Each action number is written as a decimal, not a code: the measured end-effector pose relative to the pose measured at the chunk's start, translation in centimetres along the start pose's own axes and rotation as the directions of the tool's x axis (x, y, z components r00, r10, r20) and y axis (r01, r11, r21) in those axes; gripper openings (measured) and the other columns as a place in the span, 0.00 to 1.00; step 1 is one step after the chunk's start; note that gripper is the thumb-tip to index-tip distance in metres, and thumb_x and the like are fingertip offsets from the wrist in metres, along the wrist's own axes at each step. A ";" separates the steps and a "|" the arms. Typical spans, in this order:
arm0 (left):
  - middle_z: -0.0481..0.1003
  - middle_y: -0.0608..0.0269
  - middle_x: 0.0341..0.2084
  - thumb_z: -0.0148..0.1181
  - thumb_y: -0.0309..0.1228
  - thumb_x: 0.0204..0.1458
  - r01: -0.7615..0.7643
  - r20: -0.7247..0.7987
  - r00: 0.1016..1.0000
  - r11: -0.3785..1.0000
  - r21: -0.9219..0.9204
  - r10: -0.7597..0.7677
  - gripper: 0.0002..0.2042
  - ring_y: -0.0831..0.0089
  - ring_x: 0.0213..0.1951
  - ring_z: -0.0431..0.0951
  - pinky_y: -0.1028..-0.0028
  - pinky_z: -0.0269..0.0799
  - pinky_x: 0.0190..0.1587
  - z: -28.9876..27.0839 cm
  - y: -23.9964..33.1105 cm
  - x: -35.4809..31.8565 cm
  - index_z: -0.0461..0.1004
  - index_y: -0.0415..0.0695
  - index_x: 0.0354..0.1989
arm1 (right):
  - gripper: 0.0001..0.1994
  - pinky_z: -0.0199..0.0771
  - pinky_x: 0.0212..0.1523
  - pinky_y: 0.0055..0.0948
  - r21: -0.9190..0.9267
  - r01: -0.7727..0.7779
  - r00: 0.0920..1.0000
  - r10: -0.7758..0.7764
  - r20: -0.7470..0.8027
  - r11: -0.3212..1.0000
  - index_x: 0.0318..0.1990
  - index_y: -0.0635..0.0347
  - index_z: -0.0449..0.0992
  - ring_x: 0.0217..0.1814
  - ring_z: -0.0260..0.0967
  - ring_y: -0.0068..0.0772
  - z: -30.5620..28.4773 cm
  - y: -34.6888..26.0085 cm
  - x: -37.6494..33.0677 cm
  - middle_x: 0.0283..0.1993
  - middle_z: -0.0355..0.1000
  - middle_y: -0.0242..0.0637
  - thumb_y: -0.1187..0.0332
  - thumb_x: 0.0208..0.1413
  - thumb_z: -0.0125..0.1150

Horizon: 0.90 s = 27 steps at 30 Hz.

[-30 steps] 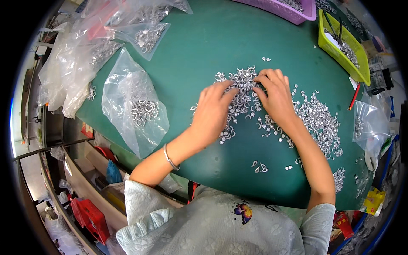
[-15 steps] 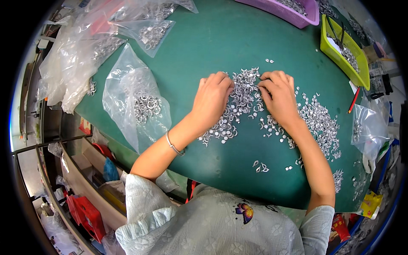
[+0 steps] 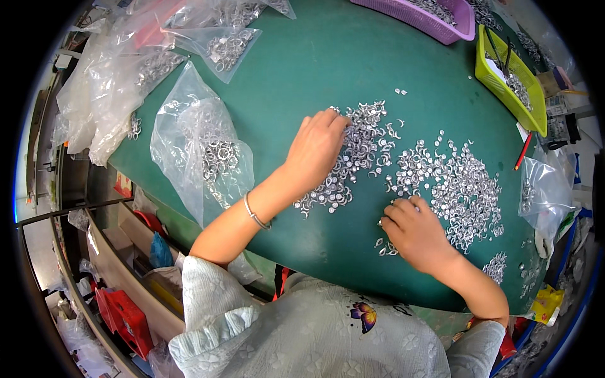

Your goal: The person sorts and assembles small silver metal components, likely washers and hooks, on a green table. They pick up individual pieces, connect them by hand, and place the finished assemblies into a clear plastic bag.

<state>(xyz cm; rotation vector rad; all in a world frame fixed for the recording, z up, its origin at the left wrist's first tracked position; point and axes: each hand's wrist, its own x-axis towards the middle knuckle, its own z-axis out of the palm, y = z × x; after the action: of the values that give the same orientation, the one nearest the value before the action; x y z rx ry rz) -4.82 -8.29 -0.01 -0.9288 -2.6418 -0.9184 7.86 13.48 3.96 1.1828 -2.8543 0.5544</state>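
Left hand [image 3: 315,148] at silvery pile [image 3: 363,140]; right hand [image 3: 414,232] apart.

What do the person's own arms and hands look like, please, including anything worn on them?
The left hand and right hand are gloveless. A slim silver-coloured bangle circles the left forearm; none shows on the right. The pale grey-green sleeves are short and textured, the left one ruffled.

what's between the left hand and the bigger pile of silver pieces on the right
In the head view, a smaller pile of silver pieces lies there, beside the left hand, then a strip of green tabletop before the bigger pile.
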 end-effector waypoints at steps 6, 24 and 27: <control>0.71 0.54 0.32 0.56 0.19 0.51 0.047 -0.072 0.996 0.987 -0.154 -0.059 0.10 0.57 0.35 0.73 0.63 0.68 0.40 -1.0 1.2 0.2 0.72 0.39 0.42 | 0.08 0.62 0.46 0.38 0.164 -0.356 0.850 0.392 -0.353 0.920 0.36 0.63 0.74 0.45 0.64 0.44 0.2 6.2 5.2 0.40 0.68 0.39 0.74 0.48 0.64; 0.69 0.55 0.44 0.55 0.22 0.47 -0.213 0.327 0.886 0.916 -0.340 0.328 0.14 0.60 0.44 0.71 0.66 0.67 0.44 0.6 8.1 -5.5 0.74 0.38 0.45 | 0.06 0.67 0.41 0.36 0.356 -0.380 0.849 0.474 -0.233 0.854 0.33 0.65 0.72 0.36 0.66 0.42 0.9 8.9 6.9 0.30 0.68 0.40 0.81 0.46 0.60; 0.68 0.53 0.47 0.54 0.20 0.45 -0.173 0.489 0.766 0.867 -0.467 0.416 0.18 0.59 0.47 0.69 0.65 0.67 0.46 0.6 8.5 -6.4 0.72 0.37 0.49 | 0.06 0.68 0.39 0.34 0.393 -0.417 0.817 0.527 -0.233 0.820 0.34 0.65 0.74 0.34 0.67 0.40 -0.9 7.8 6.1 0.29 0.69 0.40 0.81 0.47 0.60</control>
<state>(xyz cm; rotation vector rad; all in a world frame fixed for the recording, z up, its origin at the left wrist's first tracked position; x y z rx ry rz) 5.52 -5.95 1.34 -1.9589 -2.6468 -1.2752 -1.93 14.66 3.14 0.2926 -2.8033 1.1553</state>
